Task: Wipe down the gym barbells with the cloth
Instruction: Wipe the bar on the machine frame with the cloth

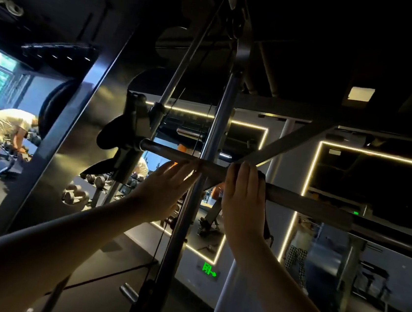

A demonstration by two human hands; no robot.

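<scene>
Dim gym walls edged with glowing light strips [310, 173] surrounded you, dumbbells [99, 182] racked low at left. Your barbell [310, 202] ran slantwise across the rack at head height, behind an upright guide rod [215, 131]. Your left hand [167, 190] reached up with fingers straight and together, tips at the bar. Your right hand [240, 198] curled over the bar, clamping the dark cloth [267, 227] against it, one end dangling.
</scene>
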